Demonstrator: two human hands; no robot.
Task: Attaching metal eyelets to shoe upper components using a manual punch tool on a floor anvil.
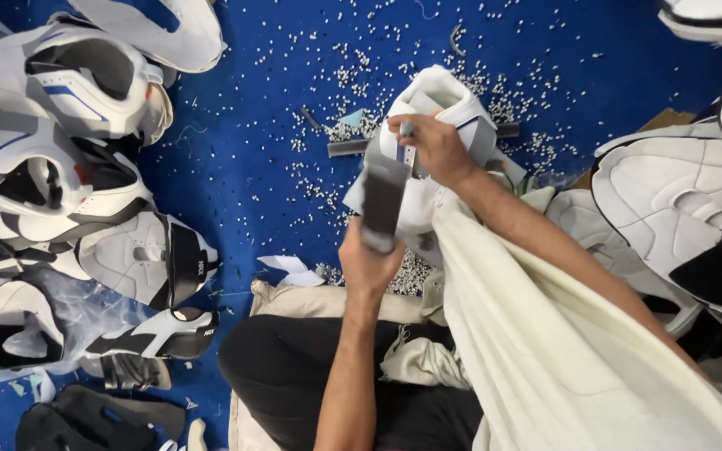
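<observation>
A white shoe upper (433, 98) with grey panels is held up over the blue floor. My right hand (433, 147) grips it from above, fingers curled over its middle. My left hand (367, 263) is below it and pinches the lower end of a long dark grey strap (383, 199) that hangs from the upper. A cream cloth (545, 351) drapes over my right forearm and lap.
Piles of white, black and blue shoe uppers lie at the left (60, 167) and at the right (678, 209). Small white scraps (353, 75) are scattered over the blue mat (252, 125). A dark metal bar (348, 148) lies behind the shoe.
</observation>
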